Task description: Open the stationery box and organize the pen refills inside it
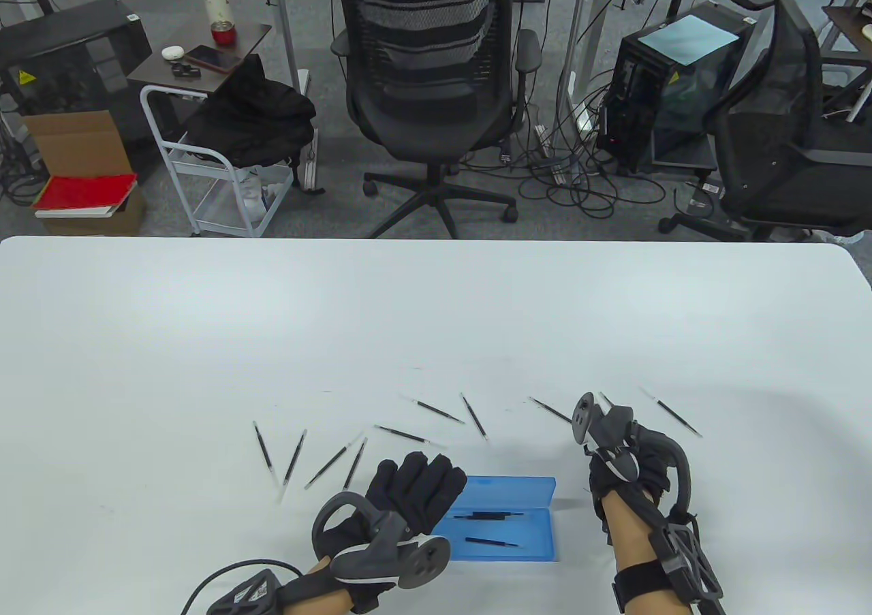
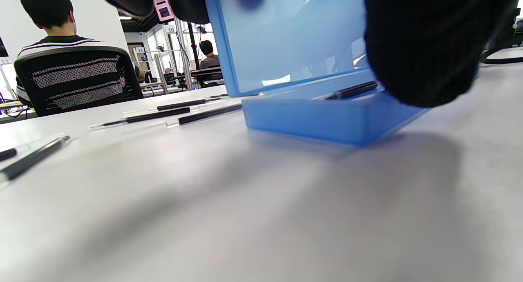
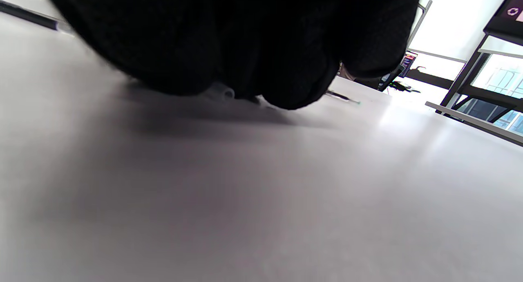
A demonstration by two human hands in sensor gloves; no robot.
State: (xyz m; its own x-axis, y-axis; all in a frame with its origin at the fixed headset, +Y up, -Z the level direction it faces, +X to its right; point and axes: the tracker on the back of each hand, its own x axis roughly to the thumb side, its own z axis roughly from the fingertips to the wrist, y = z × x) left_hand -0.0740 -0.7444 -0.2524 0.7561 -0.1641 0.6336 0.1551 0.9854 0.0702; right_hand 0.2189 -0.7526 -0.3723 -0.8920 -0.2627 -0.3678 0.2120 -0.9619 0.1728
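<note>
Loose pen refills (image 1: 295,458) lie scattered on the white table (image 1: 204,329). My left hand (image 1: 409,496) grips the raised lid (image 2: 286,36) of the open blue stationery box (image 1: 524,543), near the table's front edge, with refills inside. My right hand (image 1: 623,468), fingers curled, presses down; whether it pinches a refill I cannot tell.
</note>
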